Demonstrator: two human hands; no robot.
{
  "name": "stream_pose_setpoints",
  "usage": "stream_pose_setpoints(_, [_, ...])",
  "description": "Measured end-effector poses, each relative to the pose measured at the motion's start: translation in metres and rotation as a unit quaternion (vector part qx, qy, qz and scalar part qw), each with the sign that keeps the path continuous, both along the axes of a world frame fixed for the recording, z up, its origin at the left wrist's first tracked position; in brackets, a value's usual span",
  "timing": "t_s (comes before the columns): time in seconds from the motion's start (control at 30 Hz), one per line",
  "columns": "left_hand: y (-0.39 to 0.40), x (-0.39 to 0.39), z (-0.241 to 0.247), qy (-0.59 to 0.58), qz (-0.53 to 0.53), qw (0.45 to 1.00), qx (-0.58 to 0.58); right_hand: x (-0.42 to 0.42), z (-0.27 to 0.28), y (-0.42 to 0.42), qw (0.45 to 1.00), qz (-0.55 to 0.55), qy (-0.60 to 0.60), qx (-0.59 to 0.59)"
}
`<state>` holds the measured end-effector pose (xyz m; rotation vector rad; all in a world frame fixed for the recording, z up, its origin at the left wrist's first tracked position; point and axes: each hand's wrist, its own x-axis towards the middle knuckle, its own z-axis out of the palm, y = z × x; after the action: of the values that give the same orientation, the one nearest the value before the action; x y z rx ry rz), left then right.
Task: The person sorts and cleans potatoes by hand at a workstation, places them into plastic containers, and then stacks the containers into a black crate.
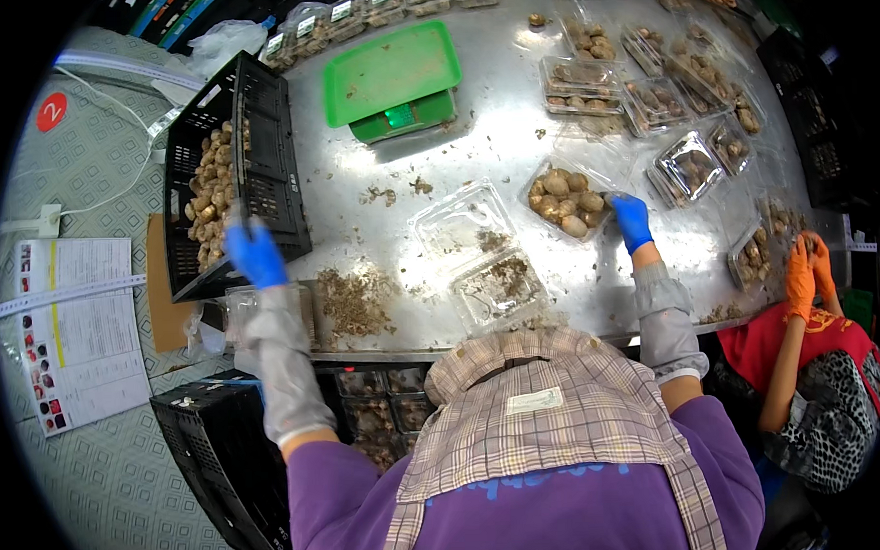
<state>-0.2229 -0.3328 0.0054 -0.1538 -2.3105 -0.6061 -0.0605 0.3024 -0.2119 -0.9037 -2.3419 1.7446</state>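
My left hand (256, 254), in a blue glove and blurred, is over the near rim of a black plastic crate (267, 146). Small brown tubers, apparently taro (213, 185), lie heaped inside that crate. My right hand (632, 223), also blue-gloved, has its fingertips at the right edge of an open clear clamshell box (547, 220) filled with tubers (564, 198). Something dark shows at those fingertips; whether they grip it is unclear. Between my hands lies another open clamshell (495, 291) with dirt and dry scraps in it.
A green scale (396, 73) stands on the metal table (365, 212). Closed boxes of tubers (340, 20) line the far edge; more boxes (582, 88) cluster at right. Loose scraps (354, 300) lie near me. A co-worker's orange-gloved hands (807, 269) are at right, beside a black crate (805, 117).
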Motion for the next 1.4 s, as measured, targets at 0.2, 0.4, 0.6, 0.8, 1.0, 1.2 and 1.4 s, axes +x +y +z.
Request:
stream_pose_setpoints(0.2, [0.14,0.165,-0.113,-0.273,-0.18,0.945,0.026,0.002,-0.024,0.056,0.993,-0.073,0.09,-0.012])
stream_pose_setpoints(0.4, [0.247,0.229,-0.12,-0.417,-0.311,0.834,-0.182,0.037,0.003,0.035,0.963,-0.175,0.171,-0.115])
stream_pose_setpoints(0.6, [0.216,0.2,-0.127,-0.355,-0.232,0.905,-0.03,0.085,0.009,0.001,0.927,-0.212,0.158,-0.265])
stream_pose_setpoints(0.8, [0.092,0.183,-0.049,-0.292,-0.087,0.851,0.427,0.111,0.0,0.002,0.918,-0.187,0.115,-0.329])
stream_pose_setpoints(1.0, [0.014,0.194,-0.067,-0.156,-0.171,0.584,0.778,0.113,0.002,0.006,0.927,-0.058,0.056,-0.366])
stream_pose_setpoints(1.2, [0.025,0.201,-0.061,-0.224,-0.102,0.831,0.499,0.139,0.071,-0.05,0.817,0.34,-0.198,-0.422])
stream_pose_setpoints(1.4, [0.162,0.192,-0.035,-0.256,-0.22,0.933,0.127,0.091,0.05,-0.12,0.906,0.236,-0.016,-0.352])
